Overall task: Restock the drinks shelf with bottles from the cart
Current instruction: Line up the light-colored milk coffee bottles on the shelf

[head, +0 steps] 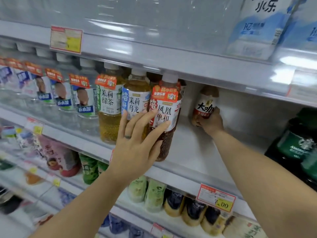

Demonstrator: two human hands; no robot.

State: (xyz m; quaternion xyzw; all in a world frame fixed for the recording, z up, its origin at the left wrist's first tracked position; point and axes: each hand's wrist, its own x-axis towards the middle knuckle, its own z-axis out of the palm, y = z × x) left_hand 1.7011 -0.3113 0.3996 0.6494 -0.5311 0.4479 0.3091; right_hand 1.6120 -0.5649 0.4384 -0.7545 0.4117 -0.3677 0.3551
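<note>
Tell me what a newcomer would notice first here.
Two bare arms reach into the middle shelf. The left hand lies with spread fingers across the dark tea bottle and the amber tea bottle beside it at the shelf's front. The right hand grips a small brown coffee bottle far back, in the gap right of that row.

Two grips: the left grip (135, 143) and the right grip (211, 122). One coffee bottle (205, 107). Three tea bottles (109, 107) (135, 102) (165, 117) in the front row. At least five water bottles (84, 103) to their left; the farther ones blur. Two large price tags (66, 39) (216, 197). Two water packs (257, 28) (305, 23) on top.
</note>
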